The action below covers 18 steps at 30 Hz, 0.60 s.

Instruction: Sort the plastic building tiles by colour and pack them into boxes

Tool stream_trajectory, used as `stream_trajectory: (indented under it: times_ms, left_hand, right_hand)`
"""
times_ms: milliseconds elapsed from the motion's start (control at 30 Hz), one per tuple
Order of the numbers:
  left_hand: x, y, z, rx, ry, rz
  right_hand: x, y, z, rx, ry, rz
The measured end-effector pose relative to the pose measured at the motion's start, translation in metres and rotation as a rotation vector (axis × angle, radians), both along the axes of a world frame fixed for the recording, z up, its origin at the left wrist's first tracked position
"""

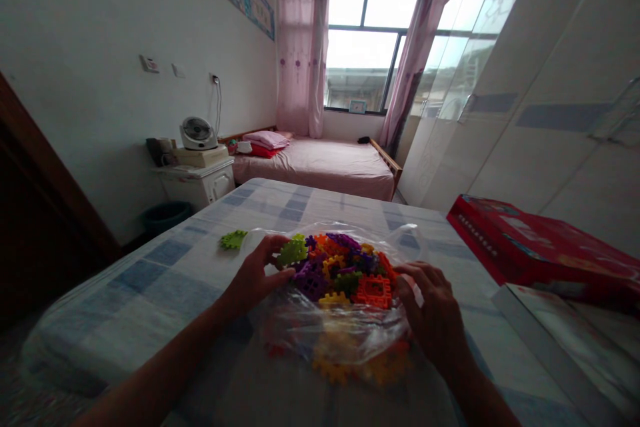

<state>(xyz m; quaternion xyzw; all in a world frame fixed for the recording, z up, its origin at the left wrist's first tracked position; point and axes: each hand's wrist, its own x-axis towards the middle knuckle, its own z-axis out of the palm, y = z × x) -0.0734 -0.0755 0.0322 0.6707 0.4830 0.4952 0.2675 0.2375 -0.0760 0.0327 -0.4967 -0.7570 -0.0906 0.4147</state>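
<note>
A clear plastic bag [300, 320] lies open on the table, heaped with notched plastic building pieces in purple, orange, yellow and green. My left hand [260, 273] is at the left of the heap, its thumb and fingers closed on a green building piece [293, 251]. On the other side, my right hand [434, 307] curls its fingers at the bag's right edge, close to an orange square piece [374, 291]. It seems to grip the plastic film; its fingertips are partly hidden. Another green piece [233, 239] rests on the tablecloth beyond my left hand.
A checked cloth covers the table [165, 280]. At the right are a red box [540, 240] and a white open box or lid [565, 340]. Farther off stand a bed [325, 160], a nightstand with a small fan [198, 133], and a dark bin [167, 215].
</note>
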Motion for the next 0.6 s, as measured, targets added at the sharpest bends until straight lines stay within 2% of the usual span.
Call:
stream_trajectory:
  times_ms: [100, 433, 600]
  left_hand:
    - [0.0005, 0.0006, -0.0015, -0.028, -0.052, -0.026]
    - [-0.0041, 0.0088, -0.0027, 0.078, -0.254, 0.287]
    - [-0.0057, 0.006, 0.0016, 0.08, -0.199, 0.271]
  right_hand:
    - [0.0004, 0.0006, -0.0006, 0.009, 0.0, 0.009]
    - [0.0014, 0.0023, -0.0036, 0.011, -0.01, 0.029]
    - [0.0012, 0.0023, -0.0044, 0.017, -0.003, 0.038]
